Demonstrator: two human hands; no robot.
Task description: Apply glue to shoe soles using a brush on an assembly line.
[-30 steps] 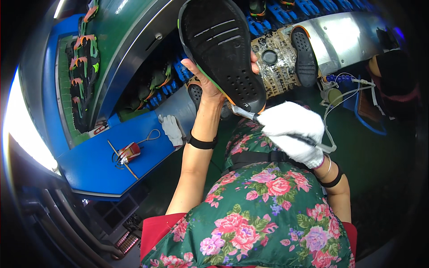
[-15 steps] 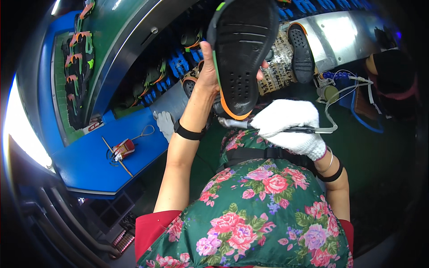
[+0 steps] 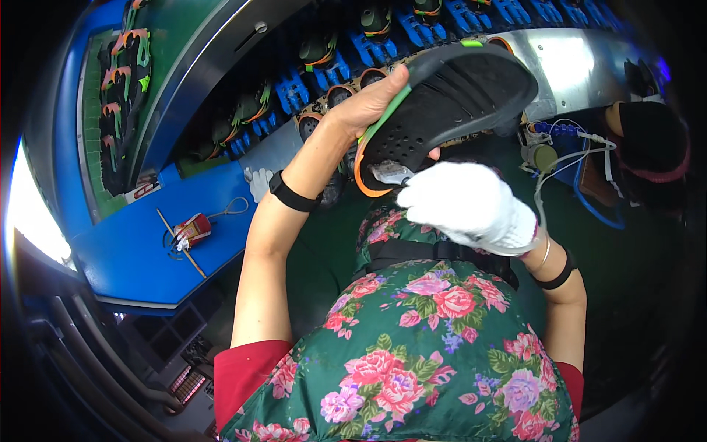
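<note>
A black shoe sole with an orange and green rim is tilted in front of me, its holed end low and to the left. My left hand is bare and closed round its left edge, thumb on the near rim; most of the fingers are behind it. My right hand, in a white knitted glove, is closed on a brush with pale wet-looking bristles. The bristles touch the sole inside its orange-rimmed end. A thin grey hose runs up from beside the glove; the brush handle is mostly hidden by the glove.
A blue tabletop on the left bears a red-and-white packet, a thin stick and a pale glove. Blue racks with shoes line the far side, by a shiny metal panel. Hoses join a round fitting at right.
The sole has swung from nearly upright to slanting, its upper end down to the right. The brush has moved from beside its lower end onto its surface.
</note>
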